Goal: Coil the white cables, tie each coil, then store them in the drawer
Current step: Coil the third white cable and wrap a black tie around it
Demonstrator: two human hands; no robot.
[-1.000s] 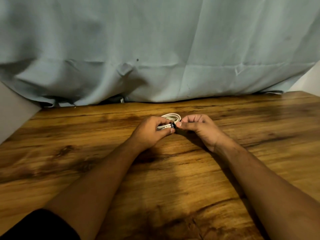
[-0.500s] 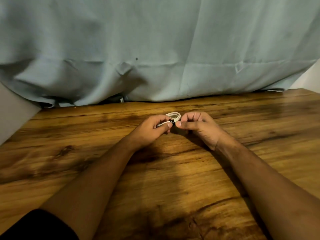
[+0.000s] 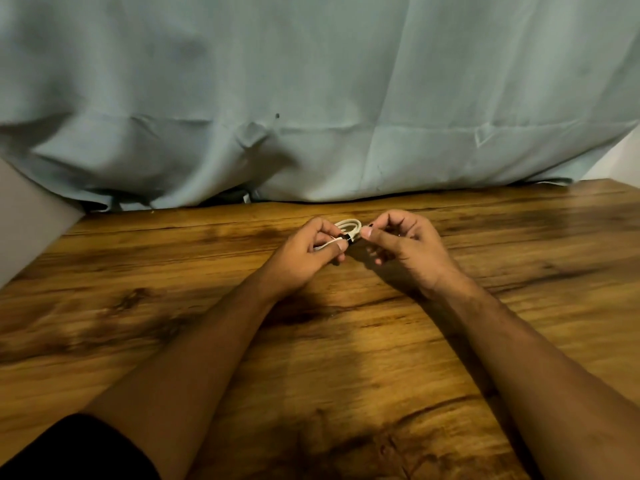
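A small coil of white cable (image 3: 350, 226) is held just above the wooden table (image 3: 346, 358), near its far middle. A black tie (image 3: 347, 238) wraps one side of the coil. My left hand (image 3: 308, 252) grips the coil, with thumb and forefinger pinching it at the tie. My right hand (image 3: 403, 245) sits close on the right, its thumb and curled fingers pinching the tie's end next to the coil. Most of the coil is hidden behind my fingers. No drawer is in view.
A pale blue curtain (image 3: 311, 98) hangs along the table's far edge. A light wall or panel (image 3: 27, 216) borders the table on the left.
Both hands have lifted slightly and my right hand has rolled outward, showing more of its curled fingers. The coil stays between the hands.
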